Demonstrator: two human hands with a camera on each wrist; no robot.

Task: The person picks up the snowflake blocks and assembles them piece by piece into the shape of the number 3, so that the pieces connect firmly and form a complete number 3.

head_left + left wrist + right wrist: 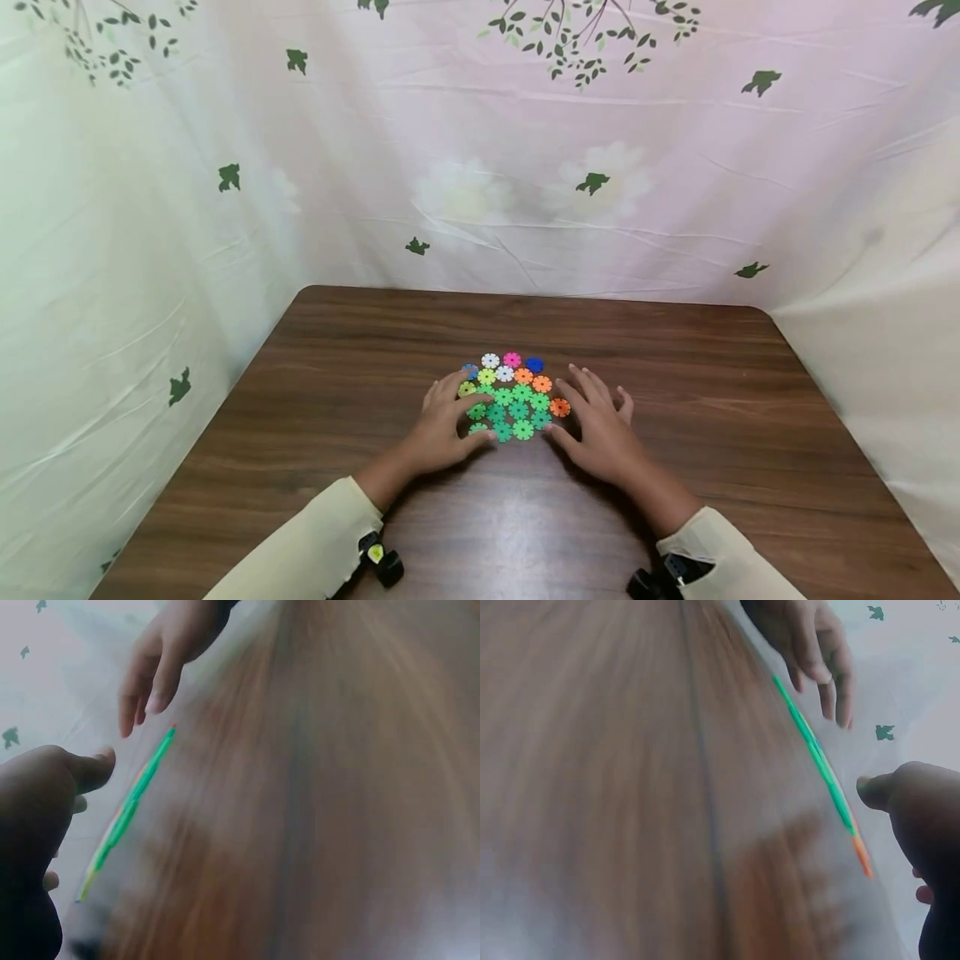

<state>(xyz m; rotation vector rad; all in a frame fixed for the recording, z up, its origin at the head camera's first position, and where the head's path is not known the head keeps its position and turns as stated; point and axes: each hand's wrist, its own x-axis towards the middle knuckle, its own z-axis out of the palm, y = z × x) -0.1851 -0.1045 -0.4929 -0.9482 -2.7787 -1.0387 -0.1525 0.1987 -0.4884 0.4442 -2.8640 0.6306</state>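
A flat cluster of notched plastic discs lies on the brown wooden table, mostly green discs [518, 410] in the middle and front. Orange discs [542, 384] edge its right side, and white, pink and blue discs [534, 365] its far side. My left hand [441, 427] is at the cluster's left edge, fingers spread and loosely bent. On the opposite edge, my right hand [606, 432] has its fingers spread in the same way. Both wrist views show the cluster edge-on as a thin green strip [131, 806], with the fingers apart from it.
The wooden table [360, 350] has rounded far corners. A pale cloth [517, 150] printed with leaves and flowers hangs behind it and along both sides. Dark wrist straps with small black devices [388, 568] sit at both cream sleeves.
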